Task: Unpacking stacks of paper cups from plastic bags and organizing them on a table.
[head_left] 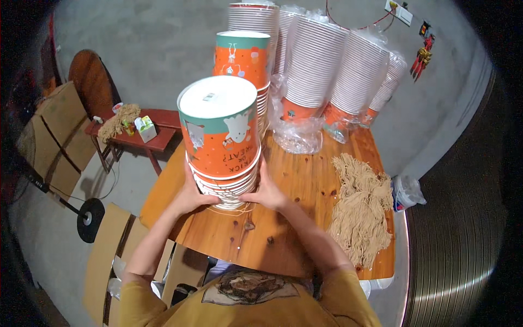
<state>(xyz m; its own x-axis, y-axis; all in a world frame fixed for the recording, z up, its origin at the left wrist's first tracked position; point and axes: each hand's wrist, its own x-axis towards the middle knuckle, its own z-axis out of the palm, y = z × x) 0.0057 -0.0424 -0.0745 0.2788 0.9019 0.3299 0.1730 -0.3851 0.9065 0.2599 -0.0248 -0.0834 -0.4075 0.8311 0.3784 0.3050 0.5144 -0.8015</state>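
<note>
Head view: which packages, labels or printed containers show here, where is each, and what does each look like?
Held cup stack: table's near edge, between left hand and right hand; upside-down orange paper cups, teal band, white cartoon figures.
Second cup stack: behind it; same colours.
Bagged cup stacks: far table side; white rims, clear plastic.
Small carton: red bench, left; green and white.

Cup stack [223, 141] on table [305, 185], between both hands; string pile [359, 207] right.

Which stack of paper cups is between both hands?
The nearest upside-down orange paper cup stack, gripped by the left hand and right hand; the other stacks stand behind, untouched.
</note>
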